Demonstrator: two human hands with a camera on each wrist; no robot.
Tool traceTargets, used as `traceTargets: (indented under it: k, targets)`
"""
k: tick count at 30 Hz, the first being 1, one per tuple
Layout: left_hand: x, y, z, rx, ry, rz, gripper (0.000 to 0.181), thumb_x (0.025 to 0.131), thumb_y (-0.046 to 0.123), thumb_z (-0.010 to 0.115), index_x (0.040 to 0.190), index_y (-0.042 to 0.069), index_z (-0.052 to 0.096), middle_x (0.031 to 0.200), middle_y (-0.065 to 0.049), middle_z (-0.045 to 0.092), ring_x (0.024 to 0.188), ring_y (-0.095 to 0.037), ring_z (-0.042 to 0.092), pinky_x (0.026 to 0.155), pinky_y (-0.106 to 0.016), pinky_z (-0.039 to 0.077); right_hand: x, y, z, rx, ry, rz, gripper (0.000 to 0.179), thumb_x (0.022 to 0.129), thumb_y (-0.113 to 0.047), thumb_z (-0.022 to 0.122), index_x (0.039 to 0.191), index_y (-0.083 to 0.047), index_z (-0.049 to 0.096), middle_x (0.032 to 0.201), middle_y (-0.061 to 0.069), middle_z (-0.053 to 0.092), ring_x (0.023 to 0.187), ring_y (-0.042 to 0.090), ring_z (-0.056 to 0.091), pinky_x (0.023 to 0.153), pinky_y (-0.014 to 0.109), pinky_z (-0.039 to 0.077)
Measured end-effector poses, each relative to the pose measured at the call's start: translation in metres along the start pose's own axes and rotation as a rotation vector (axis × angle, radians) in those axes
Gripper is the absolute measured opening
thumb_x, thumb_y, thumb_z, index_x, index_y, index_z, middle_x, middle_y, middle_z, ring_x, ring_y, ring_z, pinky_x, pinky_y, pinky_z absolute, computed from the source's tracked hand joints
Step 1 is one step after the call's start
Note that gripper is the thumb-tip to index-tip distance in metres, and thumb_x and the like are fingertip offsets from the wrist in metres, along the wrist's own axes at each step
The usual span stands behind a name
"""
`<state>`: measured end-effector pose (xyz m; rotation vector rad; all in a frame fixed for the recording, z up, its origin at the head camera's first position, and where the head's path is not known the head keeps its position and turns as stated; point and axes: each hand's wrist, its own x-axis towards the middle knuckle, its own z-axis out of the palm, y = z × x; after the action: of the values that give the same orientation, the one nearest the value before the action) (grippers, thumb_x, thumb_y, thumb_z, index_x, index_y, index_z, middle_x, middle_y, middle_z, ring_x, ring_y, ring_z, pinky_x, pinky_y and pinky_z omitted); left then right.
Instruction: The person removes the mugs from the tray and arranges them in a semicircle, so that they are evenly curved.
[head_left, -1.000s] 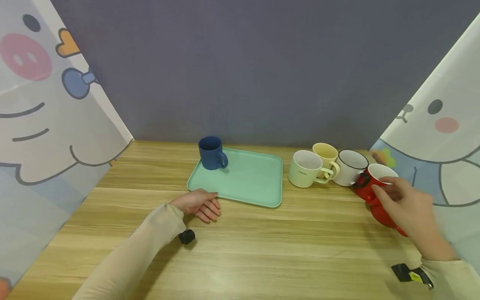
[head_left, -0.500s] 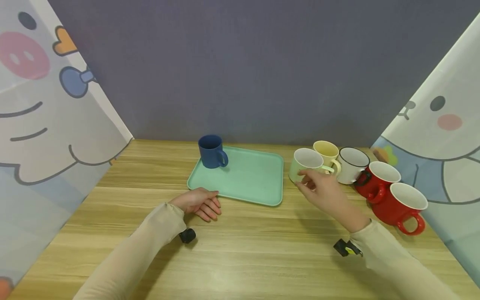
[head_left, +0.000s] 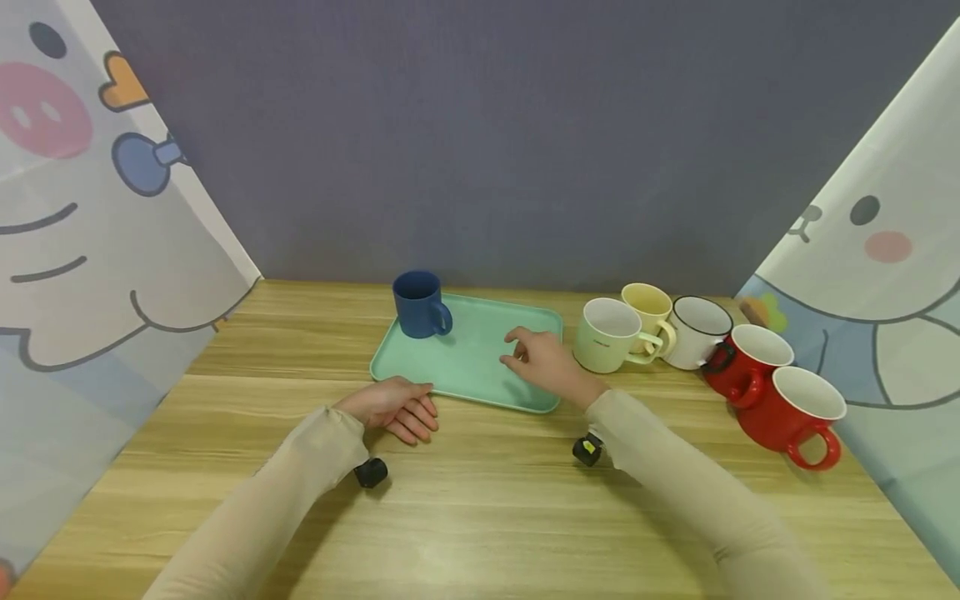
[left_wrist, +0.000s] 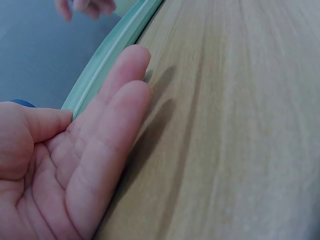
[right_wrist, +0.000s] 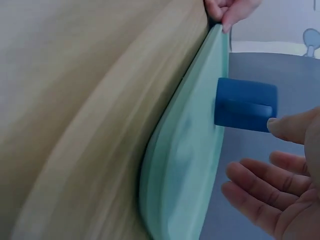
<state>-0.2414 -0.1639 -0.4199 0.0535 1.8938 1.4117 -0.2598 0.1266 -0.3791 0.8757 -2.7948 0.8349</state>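
Mint-green tray (head_left: pixel 480 367) lies long side across the table, blue mug (head_left: pixel 418 304) at its far-left corner. Right hand (head_left: pixel 546 364) hovers over it, fingers spread; left hand (head_left: pixel 393 406) rests flat at its near-left corner.

Mint-green tray (head_left: pixel 480 367) lies flat at centre frame, 1 upright blue mug (head_left: pixel 418 304) in its upper-left corner.

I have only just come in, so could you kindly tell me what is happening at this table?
A person sits at a wooden table. Their left hand rests flat beside the near-left corner of a mint-green plastic tray. Their right hand hovers open and empty over the tray's right side. One dark blue mug stands on the tray's far-left corner. Five more mugs, pale green, yellow, white and two red, wait beside it.
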Motion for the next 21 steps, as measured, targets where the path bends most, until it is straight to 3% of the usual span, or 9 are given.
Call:
traceTargets:
  k: [6,21]
  targets:
    - [0.001,0.0,0.0,-0.005,0.0,-0.005,0.048,0.11,0.031,0.034,0.108,-0.006,0.064,0.091,-0.011,0.073,0.075,-0.021,0.072,0.071,-0.04,0.06,0.029,-0.001,0.021,0.084,0.018,0.002,0.032,0.097,-0.019,0.066,0.119,0.003,0.063,0.088,0.007,0.073,0.074,0.016,0.068,0.069,0.033,0.056]
    - [0.001,0.0,-0.002,-0.002,-0.012,-0.016,0.049,0.11,0.031,0.033,0.112,-0.008,0.062,0.094,-0.013,0.072,0.078,-0.022,0.071,0.074,-0.041,0.06,0.089,-0.016,0.064,0.317,0.049,0.189,0.051,0.101,-0.033,0.06,0.14,-0.001,0.05,0.122,0.017,0.066,0.11,0.026,0.065,0.088,0.038,0.055]
